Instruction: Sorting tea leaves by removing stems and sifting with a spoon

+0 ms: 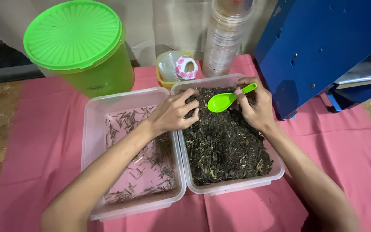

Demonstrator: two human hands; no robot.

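Two clear plastic tubs sit side by side on a pink cloth. The right tub [280, 169] is full of dark dried leaf bits [224, 146]. The left tub [92, 129] holds a thin scatter of small stems [147, 165]. My left hand [173, 112] reaches across the shared rims and pinches at the dark leaf bits at the right tub's far left corner. My right hand [254, 105] rests in the far end of the right tub, fingers closed on a bright green plastic spoon [226, 99] whose bowl points left and looks empty.
A large green lidded bucket [80, 45] stands at the back left. A small yellow-rimmed container with a pink-and-white tape roll [186, 68] sits behind the tubs, beside a tall stack of clear cups [226, 36]. A blue metal frame [323, 47] rises at the right.
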